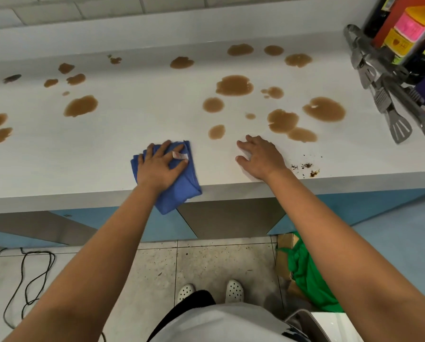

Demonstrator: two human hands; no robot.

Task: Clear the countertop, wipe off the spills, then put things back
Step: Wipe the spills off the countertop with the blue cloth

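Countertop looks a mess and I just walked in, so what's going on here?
A person is about to wipe the white countertop. Their left hand presses flat on a folded blue cloth at the front edge, and their right hand rests open on the bare surface beside it. Brown spills still dot the counter, with dark crumbs near the edge. Metal tongs and bottles sit at the far right.
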